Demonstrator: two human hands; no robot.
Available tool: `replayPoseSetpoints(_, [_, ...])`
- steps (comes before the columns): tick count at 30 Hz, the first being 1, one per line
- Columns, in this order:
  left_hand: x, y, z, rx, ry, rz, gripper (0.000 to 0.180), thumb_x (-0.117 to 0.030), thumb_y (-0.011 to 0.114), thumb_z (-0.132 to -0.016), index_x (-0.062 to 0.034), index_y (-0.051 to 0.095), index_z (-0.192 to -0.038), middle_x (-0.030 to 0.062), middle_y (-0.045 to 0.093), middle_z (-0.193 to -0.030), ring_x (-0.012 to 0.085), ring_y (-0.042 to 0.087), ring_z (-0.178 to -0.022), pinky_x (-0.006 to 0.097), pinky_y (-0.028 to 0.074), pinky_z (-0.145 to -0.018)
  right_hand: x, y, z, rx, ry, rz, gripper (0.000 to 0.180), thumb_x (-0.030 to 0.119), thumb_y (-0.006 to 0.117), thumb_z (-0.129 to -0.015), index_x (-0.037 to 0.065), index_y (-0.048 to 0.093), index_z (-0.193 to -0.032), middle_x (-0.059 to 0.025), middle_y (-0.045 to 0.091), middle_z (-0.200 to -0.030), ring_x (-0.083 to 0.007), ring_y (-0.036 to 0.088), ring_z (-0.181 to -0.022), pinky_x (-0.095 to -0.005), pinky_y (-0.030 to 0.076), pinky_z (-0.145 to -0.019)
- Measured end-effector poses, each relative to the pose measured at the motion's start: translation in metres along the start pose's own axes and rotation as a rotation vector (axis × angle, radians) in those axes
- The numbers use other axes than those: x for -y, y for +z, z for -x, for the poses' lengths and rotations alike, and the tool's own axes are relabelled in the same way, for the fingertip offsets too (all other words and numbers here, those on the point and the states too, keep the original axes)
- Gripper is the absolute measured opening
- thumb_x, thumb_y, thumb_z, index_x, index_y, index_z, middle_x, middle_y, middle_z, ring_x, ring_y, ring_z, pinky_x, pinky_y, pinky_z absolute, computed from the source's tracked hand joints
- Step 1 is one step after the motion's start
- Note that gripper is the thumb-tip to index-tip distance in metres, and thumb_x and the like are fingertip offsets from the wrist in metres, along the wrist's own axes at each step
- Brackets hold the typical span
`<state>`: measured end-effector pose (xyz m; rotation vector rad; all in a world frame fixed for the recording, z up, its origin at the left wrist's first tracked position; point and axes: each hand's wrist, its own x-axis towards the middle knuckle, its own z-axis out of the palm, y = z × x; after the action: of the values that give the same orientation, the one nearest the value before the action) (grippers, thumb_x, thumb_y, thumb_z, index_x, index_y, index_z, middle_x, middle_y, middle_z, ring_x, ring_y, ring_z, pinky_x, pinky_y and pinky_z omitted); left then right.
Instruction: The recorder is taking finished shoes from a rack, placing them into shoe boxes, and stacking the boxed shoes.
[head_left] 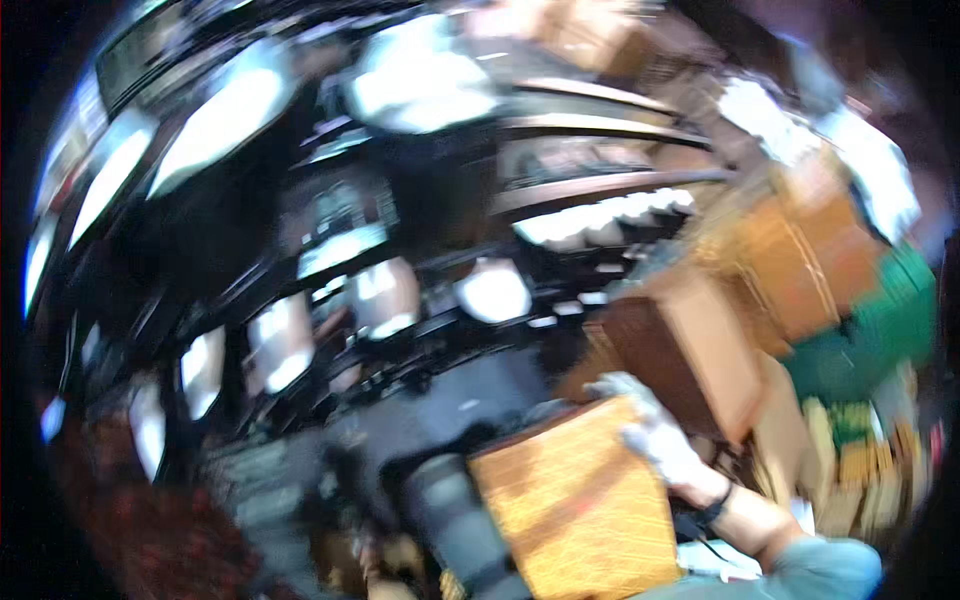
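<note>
Motion blur smears the whole head view. At the lower middle is a yellow-orange patterned box (pixel 585 505), tilted, with a darker band across it. My right hand (pixel 660 435), in a white glove with a dark band at the wrist, grips this box at its far right corner. Its fingers reach over the edge and the thumb lies on the patterned face. My left hand cannot be made out; only blurred tan and dark shapes show along the lower edge. Left of the box is a dark grey rounded object (pixel 455 520), whose kind I cannot tell.
Brown cardboard boxes (pixel 690 350) stand just beyond my right hand. At the upper right, another person's white-gloved hand (pixel 765 120) is by an orange-brown box (pixel 800 260), with a green object (pixel 890 320) nearby. Rows of white rounded items (pixel 495 290) cross the dark left side.
</note>
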<state>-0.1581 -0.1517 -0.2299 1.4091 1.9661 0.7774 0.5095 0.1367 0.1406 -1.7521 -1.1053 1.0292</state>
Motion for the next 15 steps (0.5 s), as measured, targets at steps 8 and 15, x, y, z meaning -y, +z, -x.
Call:
replayPoseSetpoints(8, [0.000, 0.065, -0.225, -0.317, 0.165, -0.132, 0.070, -0.042, 0.072, -0.110, 0.0003, 0.054, -0.162, 0.0301, 0.066, -0.152, 0.0505, 0.065, -0.136, 0.050, 0.052, -0.116, 0.009, -0.097, 0.108, -0.585, 0.022, 0.519, 0.042, 0.034, 0.070, -0.106, -0.001, 0.077, -0.129, -0.0246, 0.078, -0.125, -0.0397, 0.073, -0.121, -0.0480, 0.057, -0.107])
replayPoseSetpoints(15, [-0.484, -0.021, -0.101, -0.265, 0.645, 0.119, 0.022, -0.015, 0.069, -0.110, 0.0037, 0.077, -0.116, 0.0228, 0.077, -0.111, 0.0412, 0.072, -0.103, 0.050, 0.058, -0.099, -0.068, -0.276, 0.272, -0.477, 0.695, 1.129, 0.036, 0.037, 0.072, -0.092, 0.009, 0.084, -0.109, -0.0266, 0.080, -0.114, -0.0442, 0.076, -0.111, -0.0505, 0.060, -0.101])
